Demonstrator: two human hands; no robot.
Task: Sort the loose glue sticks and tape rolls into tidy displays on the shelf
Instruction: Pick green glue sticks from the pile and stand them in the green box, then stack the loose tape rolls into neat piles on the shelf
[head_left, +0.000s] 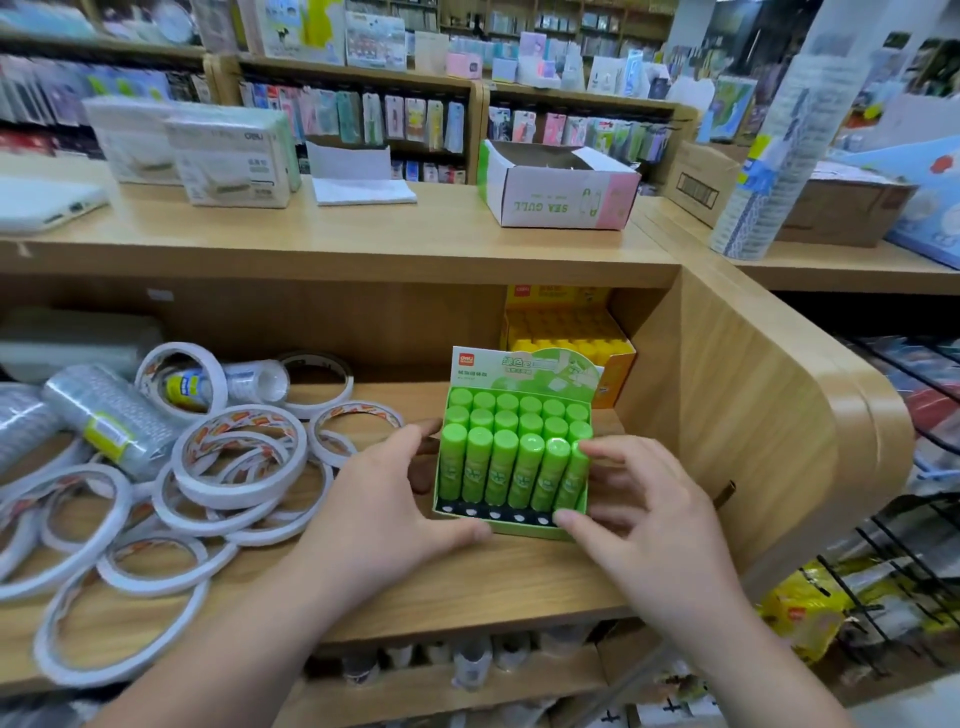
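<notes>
Green stick, right hand: the right hand (639, 509) is curled narrow round the front-right glue stick (571, 483), fingertips (597, 449) on its cap and thumb down at its foot by the box's front lip.
Left hand: the left hand (389, 499) holds the green display box (519, 374) by its left wall, fingers round the side and thumb along the front edge; it looks like a steadying grip.
Box contents: green glue sticks (506, 467) stand upright in three rows of six, and every slot that shows is filled.
Box position: it sits on the wooden shelf (467, 582), towards the front; the yellow glue-stick box (571, 343) stands behind it to the right, against the back panel.
Tape: double-sided tape rolls (239, 462) lie in a loose, overlapping heap on the left of the same shelf, with wrapped sleeves of clear tape (111, 421) beyond them.
Step in hand: probably seating the last stick and squaring up the full green box; the glue-stick half looks nearly done, the tape half not yet begun.
Next move: likely sliding the box back beside the yellow one, header card facing out. That calls for both hands keeping it level so no stick tips, and for room left at the side. After that the tape heap wants picking apart and stacking by kind.
</notes>
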